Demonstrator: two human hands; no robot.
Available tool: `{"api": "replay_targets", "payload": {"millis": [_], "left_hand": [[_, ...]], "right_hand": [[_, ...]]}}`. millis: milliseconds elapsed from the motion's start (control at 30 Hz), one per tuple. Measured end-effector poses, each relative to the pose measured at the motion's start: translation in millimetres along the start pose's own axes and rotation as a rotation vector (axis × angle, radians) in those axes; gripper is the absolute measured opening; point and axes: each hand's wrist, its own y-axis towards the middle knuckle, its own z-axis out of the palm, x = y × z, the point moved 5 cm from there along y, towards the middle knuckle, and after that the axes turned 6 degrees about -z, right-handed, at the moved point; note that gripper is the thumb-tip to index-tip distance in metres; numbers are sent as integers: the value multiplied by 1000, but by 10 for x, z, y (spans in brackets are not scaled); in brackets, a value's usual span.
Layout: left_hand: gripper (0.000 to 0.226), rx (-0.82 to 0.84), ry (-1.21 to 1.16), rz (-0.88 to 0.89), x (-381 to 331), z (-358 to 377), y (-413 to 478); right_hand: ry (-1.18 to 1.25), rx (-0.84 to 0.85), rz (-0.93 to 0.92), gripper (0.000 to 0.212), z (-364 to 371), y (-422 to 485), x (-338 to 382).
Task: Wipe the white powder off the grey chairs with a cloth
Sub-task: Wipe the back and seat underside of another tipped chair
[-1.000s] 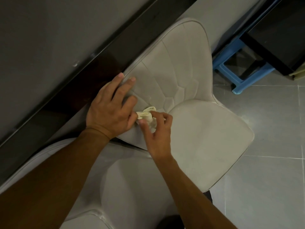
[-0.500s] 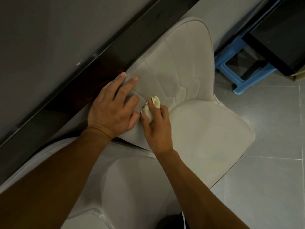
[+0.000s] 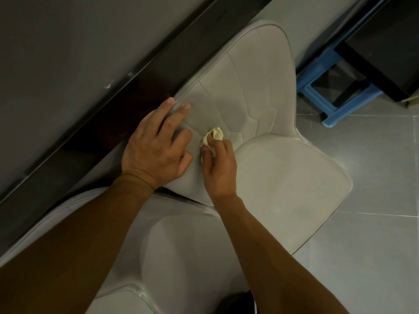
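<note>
Dim indoor light, grey tiled floor (image 3: 374,257) with pale grout lines, dark glossy table edge (image 3: 140,87) running diagonally upper left, blue plastic stool (image 3: 326,96) upper right, black flat-topped furniture piece (image 3: 385,48) just beside it

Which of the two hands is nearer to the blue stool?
The right. The right hand holds the cloth on the chair back, on the side toward the blue stool. The left hand lies flat further away, beside the dark ledge.
</note>
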Motion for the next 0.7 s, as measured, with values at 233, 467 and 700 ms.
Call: {"api": "replay_targets", "payload": {"millis": [233, 467, 700], "left_hand": [[19, -21, -24, -17, -1, -13, -1], [18, -7, -1, -13, -7, -3, -4], [17, -24, -13, -17, -7, -20, -1]], "right_hand": [[-115, 2, 19, 24, -240, -3, 37], [-19, 28, 130, 29, 33, -52, -46], [-118, -13, 143, 28, -274, 41, -104]]}}
